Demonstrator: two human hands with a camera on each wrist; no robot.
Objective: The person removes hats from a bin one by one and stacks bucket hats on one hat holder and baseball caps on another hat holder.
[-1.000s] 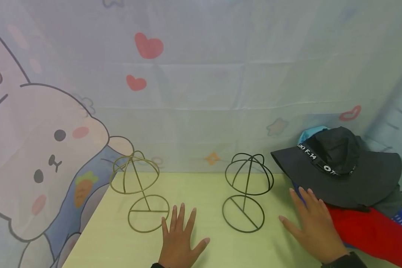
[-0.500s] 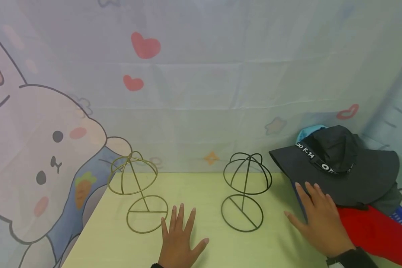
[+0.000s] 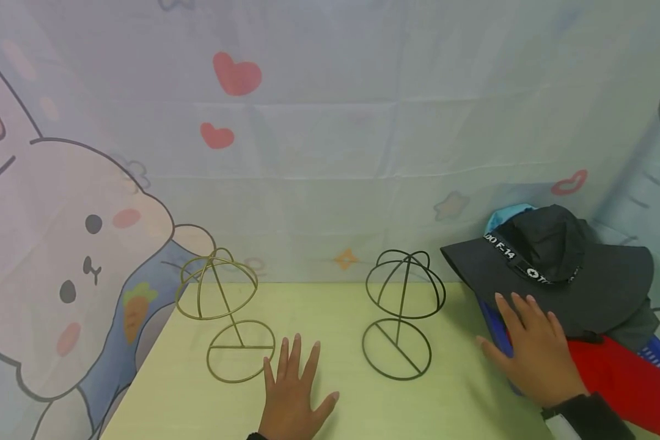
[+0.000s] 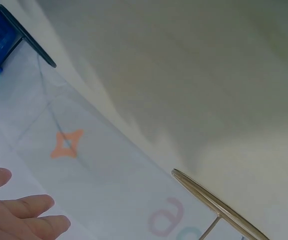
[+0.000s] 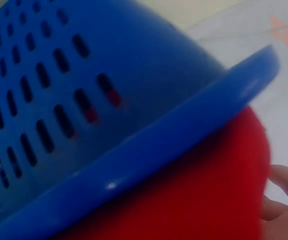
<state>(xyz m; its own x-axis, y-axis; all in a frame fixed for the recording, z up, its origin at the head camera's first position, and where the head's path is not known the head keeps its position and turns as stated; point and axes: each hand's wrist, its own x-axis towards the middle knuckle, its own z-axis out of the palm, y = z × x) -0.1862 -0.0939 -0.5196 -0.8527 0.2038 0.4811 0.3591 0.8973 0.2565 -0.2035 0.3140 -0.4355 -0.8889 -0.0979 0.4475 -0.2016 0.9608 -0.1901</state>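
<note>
Black fabric of the wide-brimmed sun hat (image 3: 550,275) lies under the right hand's (image 3: 533,360) straight fingertips – to lift it well, I think, grip the brim, not the crown. Left hand (image 3: 294,397) rests flat, fingers spread, on the pale green table (image 3: 159,391). Hat and red garment (image 3: 621,379) fill the blue perforated plastic basket (image 5: 84,110).

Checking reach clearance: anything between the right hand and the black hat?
Nothing visible. The right hand lies over the rim of the blue basket, fingers straight, their tips at the brim of the black hat, which sits on top of the pile. Whether they touch the brim cannot be told.
</note>
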